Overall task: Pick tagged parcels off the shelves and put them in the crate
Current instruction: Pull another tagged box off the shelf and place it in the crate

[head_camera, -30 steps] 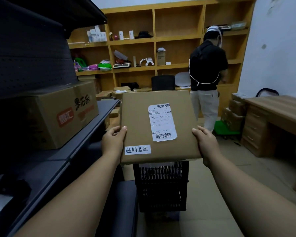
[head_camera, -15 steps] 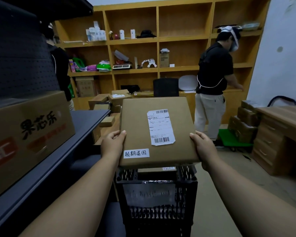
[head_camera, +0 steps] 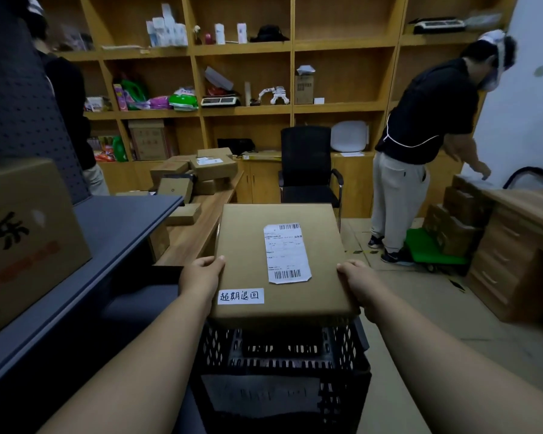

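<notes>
Mostly hidden: crate interior, under held parcel

parcel: white tag at near-left corner reads "超期退回" | parcel: shipping label has barcodes, print too small to read | large carton on grey shelf: black "乐", rest cut off

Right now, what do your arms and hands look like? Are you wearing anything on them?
Both forearms are bare, with no sleeves showing. The left hand and right hand have no gloves, rings, watch or bracelet that I can see.
</notes>
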Action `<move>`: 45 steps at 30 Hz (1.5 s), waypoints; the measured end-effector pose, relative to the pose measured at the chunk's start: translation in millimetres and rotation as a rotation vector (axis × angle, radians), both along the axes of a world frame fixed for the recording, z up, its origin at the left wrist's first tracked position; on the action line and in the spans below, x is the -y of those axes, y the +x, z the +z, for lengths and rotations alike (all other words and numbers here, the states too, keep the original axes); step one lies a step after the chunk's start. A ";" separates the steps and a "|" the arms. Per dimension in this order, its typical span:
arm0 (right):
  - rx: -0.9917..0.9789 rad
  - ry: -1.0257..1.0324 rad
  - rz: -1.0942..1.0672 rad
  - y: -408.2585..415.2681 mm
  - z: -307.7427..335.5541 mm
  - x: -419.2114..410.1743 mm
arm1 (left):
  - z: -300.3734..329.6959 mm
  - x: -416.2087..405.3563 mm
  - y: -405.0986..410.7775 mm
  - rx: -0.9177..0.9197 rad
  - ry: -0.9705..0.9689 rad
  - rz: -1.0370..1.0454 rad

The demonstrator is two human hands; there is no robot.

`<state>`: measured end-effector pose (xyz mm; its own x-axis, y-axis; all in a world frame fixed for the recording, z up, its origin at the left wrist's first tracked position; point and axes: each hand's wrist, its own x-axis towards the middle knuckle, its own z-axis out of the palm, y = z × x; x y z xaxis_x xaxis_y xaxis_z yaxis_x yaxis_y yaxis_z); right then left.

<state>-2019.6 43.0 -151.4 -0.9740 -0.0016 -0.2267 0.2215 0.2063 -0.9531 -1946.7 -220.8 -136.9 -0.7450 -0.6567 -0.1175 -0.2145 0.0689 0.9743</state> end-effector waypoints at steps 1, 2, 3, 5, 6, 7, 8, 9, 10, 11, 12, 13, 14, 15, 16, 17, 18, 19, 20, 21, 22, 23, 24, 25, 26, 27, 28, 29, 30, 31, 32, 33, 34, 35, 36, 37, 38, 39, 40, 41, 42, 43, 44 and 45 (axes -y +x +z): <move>0.027 0.009 0.007 -5.2 -3.1 1.9 | -4.8 1.9 -6.5 0.009 0.007 0.005; 0.051 0.015 0.014 -11.0 -6.6 3.4 | -10.0 3.4 -12.8 0.022 0.007 0.007; 0.072 0.030 0.016 -17.7 -10.7 4.9 | -15.6 4.5 -19.5 0.033 0.006 0.008; 0.104 0.077 0.013 -31.6 -20.2 8.4 | -26.3 5.8 -33.2 0.057 0.009 0.008; 0.115 0.099 0.005 -38.4 -25.1 11.0 | -31.7 6.4 -40.2 0.072 0.009 0.009; 0.121 0.126 -0.005 -45.3 -30.9 14.1 | -37.4 7.0 -47.5 0.087 0.007 0.013; 0.124 0.160 -0.012 -52.4 -37.1 17.1 | -43.1 7.5 -54.6 0.104 0.000 0.023; 0.130 0.186 -0.025 -58.9 -43.5 20.7 | -49.0 7.7 -61.7 0.121 -0.014 0.035; 0.144 0.203 -0.042 -64.2 -49.1 23.9 | -55.1 7.9 -68.3 0.137 -0.024 0.049; 0.161 0.221 -0.055 -68.5 -54.8 26.9 | -61.1 8.0 -74.7 0.151 -0.027 0.062; 0.175 0.251 -0.056 -73.4 -60.7 29.8 | -67.1 8.1 -81.1 0.166 -0.025 0.067; 0.186 0.281 -0.061 -78.6 -66.8 32.0 | -73.1 8.5 -87.7 0.185 -0.027 0.065; 0.194 0.292 -0.075 -83.7 -72.9 33.9 | -78.6 9.0 -94.1 0.208 -0.032 0.060; 0.204 0.289 -0.083 -87.4 -77.5 35.7 | -84.5 9.8 -100.5 0.224 -0.035 0.055; 0.204 0.287 -0.077 -92.0 -84.0 37.5 | -90.5 11.0 -106.6 0.233 -0.036 0.056; 0.203 0.295 -0.060 -96.1 -90.0 39.3 | -96.2 12.0 -112.1 0.240 -0.040 0.061; 0.197 0.304 -0.049 -100.2 -96.5 40.9 | -101.3 12.7 -116.8 0.252 -0.044 0.065; 0.194 0.306 -0.053 -104.2 -101.9 42.9 | -106.3 13.4 -121.3 0.263 -0.048 0.068; 0.195 0.308 -0.070 -107.5 -106.8 44.3 | -111.4 13.8 -126.1 0.272 -0.045 0.070; 0.203 0.318 -0.091 -111.1 -111.1 46.0 | -116.5 14.1 -131.3 0.277 -0.035 0.072; 0.219 0.335 -0.112 -114.8 -115.2 47.4 | -121.3 14.2 -136.0 0.275 -0.016 0.079; 0.238 0.358 -0.128 -117.7 -118.6 49.1 | -125.5 14.4 -140.4 0.274 0.001 0.090; 0.255 0.378 -0.141 -120.8 -122.4 50.5 | -130.0 14.9 -144.4 0.279 0.008 0.096; 0.268 0.377 -0.153 -123.6 -126.1 52.2 | -134.8 16.0 -147.9 0.288 0.004 0.091; 0.281 0.364 -0.162 -126.7 -131.0 54.1 | -139.5 17.1 -151.2 0.300 -0.001 0.076; 0.288 0.348 -0.169 -129.5 -135.7 56.0 | -144.1 18.3 -154.5 0.309 -0.004 0.064; 0.294 0.334 -0.171 -131.7 -140.2 58.0 | -148.1 19.1 -157.9 0.318 -0.004 0.056; 0.298 0.325 -0.177 -134.0 -144.2 60.2 | -152.7 20.4 -162.0 0.325 -0.006 0.053; 0.302 0.324 -0.182 -135.8 -148.1 61.8 | -157.1 21.6 -166.0 0.335 -0.008 0.052; 0.309 0.327 -0.189 -137.3 -151.0 63.1 | -161.2 22.5 -169.9 0.348 -0.011 0.048; 0.316 0.333 -0.197 -139.3 -154.7 63.9 | -165.4 23.2 -173.6 0.364 -0.013 0.040; 0.327 0.338 -0.202 -141.5 -158.2 64.7 | -169.7 23.8 -177.1 0.382 -0.014 0.032; 0.343 0.342 -0.202 -144.0 -161.4 65.5 | -174.2 24.5 -180.2 0.399 -0.011 0.031; 0.359 0.344 -0.198 -147.7 -164.8 66.3 | -179.2 25.6 -183.2 0.412 -0.006 0.034; 0.373 0.343 -0.189 -151.9 -167.9 67.3 | -184.1 26.6 -186.5 0.418 -0.002 0.040; 0.385 0.343 -0.178 -156.2 -170.7 68.5 | -188.5 27.4 -189.8 0.425 0.001 0.042; 0.397 0.347 -0.173 -160.8 -173.4 69.4 | -192.7 28.3 -193.4 0.430 0.006 0.042; 0.408 0.351 -0.174 -165.0 -175.6 70.5 | -197.3 29.5 -197.0 0.432 0.014 0.043; 0.415 0.352 -0.178 -169.0 -178.0 71.3 | -201.3 30.3 -200.4 0.429 0.026 0.045; 0.420 0.355 -0.181 -172.2 -181.2 72.1 | -205.7 31.1 -203.4 0.428 0.038 0.046; 0.425 0.362 -0.181 -175.0 -184.4 73.0 | -210.1 31.6 -206.4 0.432 0.044 0.044; 0.427 0.371 -0.180 -177.4 -187.6 73.6 | -213.8 31.9 -209.1 0.433 0.046 0.041; 0.424 0.376 -0.179 -179.7 -190.3 74.3 | -217.4 32.0 -211.8 0.432 0.048 0.041; 0.417 0.377 -0.180 -182.1 -192.4 75.1 | -220.3 32.1 -214.5 0.424 0.054 0.046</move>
<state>-2201.7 -32.1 -343.9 -0.7798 0.3108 -0.5434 0.6249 0.4386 -0.6458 -2161.2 -252.9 -357.2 -0.5929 -0.6727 -0.4427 -0.5988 0.0007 0.8009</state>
